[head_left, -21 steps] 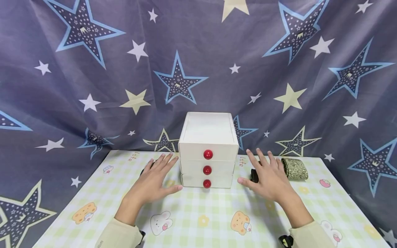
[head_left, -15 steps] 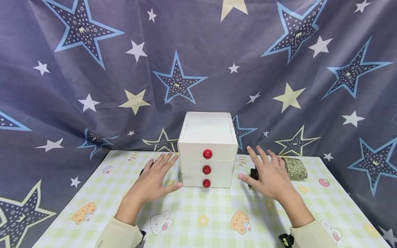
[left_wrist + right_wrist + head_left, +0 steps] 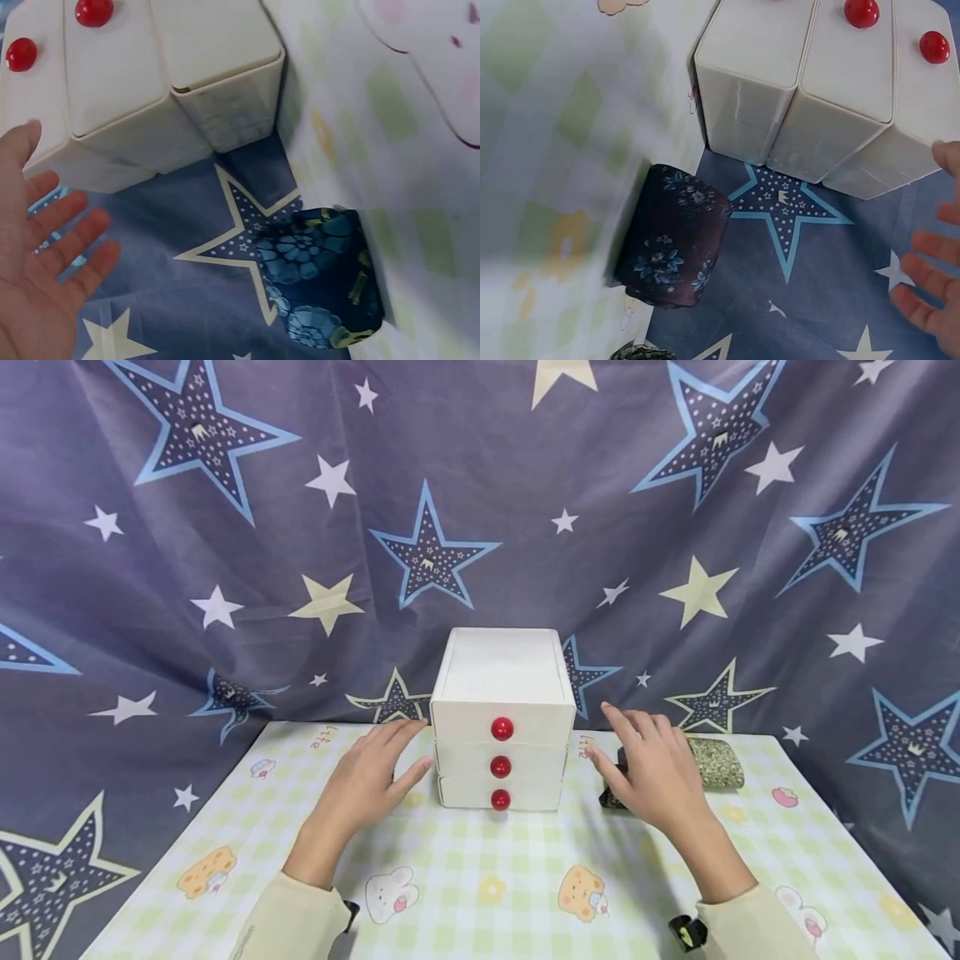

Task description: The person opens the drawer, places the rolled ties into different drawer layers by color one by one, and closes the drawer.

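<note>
Hands flank a white plastic three-drawer chest (image 3: pixel 501 727) with red round knobs, standing at the back middle of the checked counter (image 3: pixel 480 893). All three drawers appear closed; nothing is yet grasped. Left hand (image 3: pixel 365 781): fingers spread and straight, just beside the chest's left wall. Right hand (image 3: pixel 654 772): fingers loosely spread above a dark floral fabric roll (image 3: pixel 671 236). A blue floral fabric roll (image 3: pixel 319 277) lies left of the chest, an olive patterned roll (image 3: pixel 716 762) farther right. Open counter lies in front; the star-printed curtain (image 3: pixel 225 568) closes the rear.
</note>
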The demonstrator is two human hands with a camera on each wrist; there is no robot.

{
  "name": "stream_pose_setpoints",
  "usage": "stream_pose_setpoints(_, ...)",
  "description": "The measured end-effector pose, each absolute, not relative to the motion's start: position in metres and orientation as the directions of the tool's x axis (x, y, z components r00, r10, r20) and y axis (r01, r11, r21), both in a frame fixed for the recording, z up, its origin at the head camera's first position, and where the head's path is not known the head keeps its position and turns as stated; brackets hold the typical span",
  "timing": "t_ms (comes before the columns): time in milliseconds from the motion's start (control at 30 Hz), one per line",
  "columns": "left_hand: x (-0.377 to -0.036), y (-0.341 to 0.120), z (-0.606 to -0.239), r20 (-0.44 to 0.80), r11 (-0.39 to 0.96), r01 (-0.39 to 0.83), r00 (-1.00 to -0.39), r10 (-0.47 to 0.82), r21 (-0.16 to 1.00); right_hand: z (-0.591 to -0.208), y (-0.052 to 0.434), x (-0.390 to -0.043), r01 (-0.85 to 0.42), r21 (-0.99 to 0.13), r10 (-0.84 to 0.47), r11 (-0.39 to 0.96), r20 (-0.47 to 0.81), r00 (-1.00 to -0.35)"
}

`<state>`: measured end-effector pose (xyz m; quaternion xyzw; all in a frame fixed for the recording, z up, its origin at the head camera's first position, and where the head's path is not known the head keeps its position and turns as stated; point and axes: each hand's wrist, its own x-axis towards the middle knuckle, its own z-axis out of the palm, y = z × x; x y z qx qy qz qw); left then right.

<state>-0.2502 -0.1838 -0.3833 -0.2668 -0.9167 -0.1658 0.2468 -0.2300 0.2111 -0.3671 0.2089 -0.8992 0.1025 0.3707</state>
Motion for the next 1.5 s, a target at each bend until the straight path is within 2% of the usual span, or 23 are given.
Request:
stream_pose_setpoints(267, -0.257, -0.184, -0.368, 0.565, 0.771, 0.581, -0.74, 0.365, 0.262, -0.361, 0.193, -0.234, -0.568, 0.068, -0.344, 0.82, 0.852, -0.394)
stream_pose_setpoints(400, -0.266, -0.184, -0.362, 0.596, 0.694, 0.619, -0.73, 0.335, 0.367, -0.358, 0.181, -0.236, -0.592, 0.107, -0.368, 0.799, 0.865, -0.341)
stream_pose_setpoints(600, -0.273, -0.177, -0.36, 0.636, 0.591, 0.655, -0.717, 0.287, 0.471, -0.356, 0.163, -0.239, -0.614, 0.136, -0.412, 0.777, 0.848, -0.334)
stream_pose_setpoints(833, -0.285, -0.169, -0.357, 0.675, 0.521, 0.683, -0.695, 0.247, 0.512, -0.355, 0.145, -0.247, -0.634, 0.152, -0.435, 0.758, 0.842, -0.319)
stream_pose_setpoints(1233, -0.296, -0.166, -0.374, 0.672, 0.287, 0.695, -0.716, 0.189, 0.659, -0.354, 0.117, -0.254, -0.666, 0.185, -0.48, 0.723, 0.828, -0.291)
stream_pose_setpoints(1500, -0.286, -0.156, -0.37, 0.656, 0.285, 0.667, -0.74, 0.15, 0.688, -0.356, 0.102, -0.258, -0.709, 0.202, -0.534, 0.675, 0.798, -0.281)
